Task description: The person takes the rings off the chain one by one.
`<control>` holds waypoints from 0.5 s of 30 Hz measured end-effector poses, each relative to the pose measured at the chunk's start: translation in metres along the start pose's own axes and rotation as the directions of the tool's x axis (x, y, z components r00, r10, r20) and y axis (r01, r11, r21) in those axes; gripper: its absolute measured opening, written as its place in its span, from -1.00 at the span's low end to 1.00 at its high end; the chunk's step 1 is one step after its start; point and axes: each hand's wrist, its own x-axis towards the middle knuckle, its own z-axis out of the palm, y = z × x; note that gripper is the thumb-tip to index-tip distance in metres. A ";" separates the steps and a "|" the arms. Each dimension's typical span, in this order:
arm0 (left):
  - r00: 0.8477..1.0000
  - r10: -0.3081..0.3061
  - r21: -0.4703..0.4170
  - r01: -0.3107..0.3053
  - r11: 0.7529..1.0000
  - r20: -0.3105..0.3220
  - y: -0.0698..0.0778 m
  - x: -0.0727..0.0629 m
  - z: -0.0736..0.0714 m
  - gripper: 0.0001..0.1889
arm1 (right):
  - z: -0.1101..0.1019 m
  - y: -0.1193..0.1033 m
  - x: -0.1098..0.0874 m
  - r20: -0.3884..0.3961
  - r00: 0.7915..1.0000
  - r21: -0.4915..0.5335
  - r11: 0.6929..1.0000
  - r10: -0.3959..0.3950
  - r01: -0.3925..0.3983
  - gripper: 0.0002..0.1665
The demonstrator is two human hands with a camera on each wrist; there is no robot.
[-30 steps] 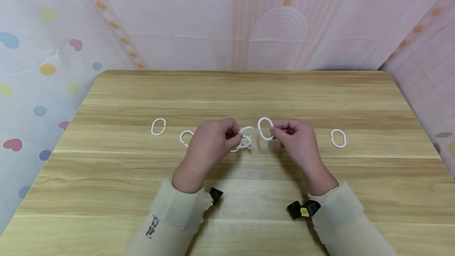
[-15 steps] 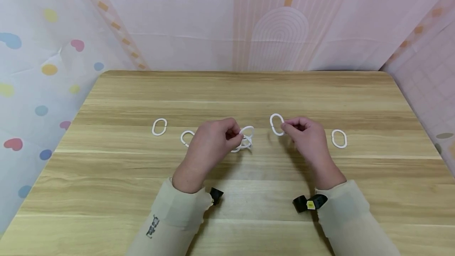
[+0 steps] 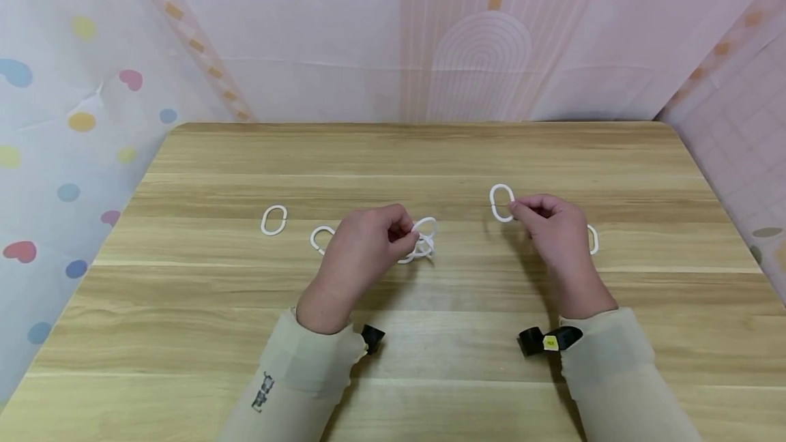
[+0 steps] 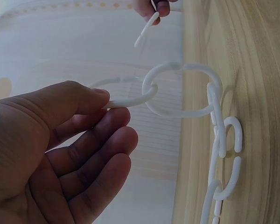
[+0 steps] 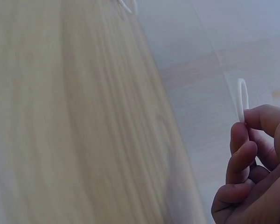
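Observation:
Between thumb and index finger my left hand (image 3: 365,247) pinches the end link of a chain of white plastic links (image 4: 182,114). The chain hangs from that link; its lower links lie on the wooden table, partly hidden behind the hand in the head view. Each oval link has a small gap in its side. To the right and a bit farther back, my right hand (image 3: 555,234) pinches a single white plastic link (image 3: 494,204) by its edge, held up apart from the chain. In the right wrist view this link (image 5: 242,100) shows nearly edge-on.
A loose white link (image 3: 273,220) lies on the table (image 3: 430,401) at the left. Another link (image 3: 593,240) lies at the right, partly hidden by the right hand. More of the chain (image 3: 319,240) shows left of the left hand. A patterned cloth (image 3: 331,39) hangs behind.
My right hand has moved right and slightly away with its single link, widening the distance from the chain. It now overlaps the loose link at the right. The left hand stays in place.

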 end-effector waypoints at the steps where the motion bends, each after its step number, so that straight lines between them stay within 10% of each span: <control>1: 1.000 0.000 0.002 0.000 1.000 0.001 0.000 0.000 0.000 -0.88 | -0.002 0.000 0.001 -0.008 1.000 0.008 1.000 0.006 -0.006 -0.68; 15: 1.000 -0.016 0.006 0.016 1.000 0.010 -0.001 0.000 0.001 -0.89 | -0.032 0.011 0.014 -0.138 0.989 0.005 0.998 0.055 -0.055 -0.71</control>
